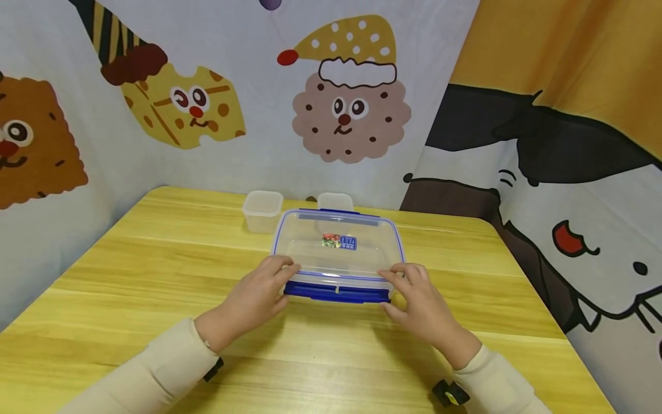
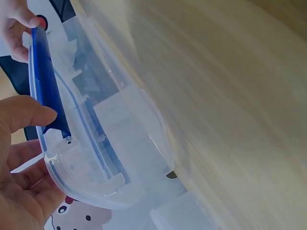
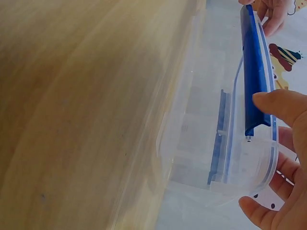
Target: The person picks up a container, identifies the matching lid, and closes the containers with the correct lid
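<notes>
A clear plastic food container (image 1: 305, 247) with a blue-trimmed lid and a small colourful label is held by both hands at its front corners. My left hand (image 1: 258, 290) grips the front left corner, fingers over the lid's edge. In the left wrist view its thumb presses the end of the blue latch (image 2: 48, 86), which sticks out from the lid's rim. At the front right corner, my right hand (image 1: 419, 296) holds likewise, its thumb on the other end of that latch (image 3: 254, 72) in the right wrist view. Another blue latch runs along the lid's far edge.
Two small frosted plastic tubs stand behind the container: one tub (image 1: 262, 213) at the left, another tub (image 1: 335, 202) partly hidden by the lid. Around the wooden table (image 1: 155, 259) hangs a cartoon-printed cloth (image 1: 269, 115), close to the table's back edge.
</notes>
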Demonstrator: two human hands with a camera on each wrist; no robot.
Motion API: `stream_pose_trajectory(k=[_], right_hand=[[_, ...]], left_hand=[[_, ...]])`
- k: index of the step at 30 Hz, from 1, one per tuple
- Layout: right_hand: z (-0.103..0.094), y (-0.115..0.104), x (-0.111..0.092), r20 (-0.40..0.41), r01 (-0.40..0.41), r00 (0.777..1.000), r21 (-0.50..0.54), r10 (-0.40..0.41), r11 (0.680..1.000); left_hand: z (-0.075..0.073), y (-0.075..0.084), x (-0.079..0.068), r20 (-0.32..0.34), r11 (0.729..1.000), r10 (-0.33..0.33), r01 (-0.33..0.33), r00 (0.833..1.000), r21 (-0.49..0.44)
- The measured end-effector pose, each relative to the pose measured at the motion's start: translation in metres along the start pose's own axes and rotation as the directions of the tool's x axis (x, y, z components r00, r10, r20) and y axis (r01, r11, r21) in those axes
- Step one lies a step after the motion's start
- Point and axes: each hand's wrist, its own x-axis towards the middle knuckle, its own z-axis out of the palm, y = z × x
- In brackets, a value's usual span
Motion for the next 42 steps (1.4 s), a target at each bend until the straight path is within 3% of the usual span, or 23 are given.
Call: stream_pose_trajectory(k=[11,29,42], right_hand=[[0.003,0.000,0.003,-0.085,0.020,0.996,0.059,-0.015,0.998],[0.001,0.002,0.009,-0.103,0.004,0.995,0.111,0.007,0.994],[0.004,0.001,0.009,-0.159,0.005,0.987,0.125,0.015,0.992]], left_hand=[[-0.001,0.000,0.002,-0.038,1.000,-0.016,0.016,0.999,-0.002],[-0.004,0.001,0.009,-0.071,1.000,-0.019,0.017,0.997,-0.026],[-0.003,0.003,0.011,-0.118,1.000,-0.003,0.004,0.993,0.014]])
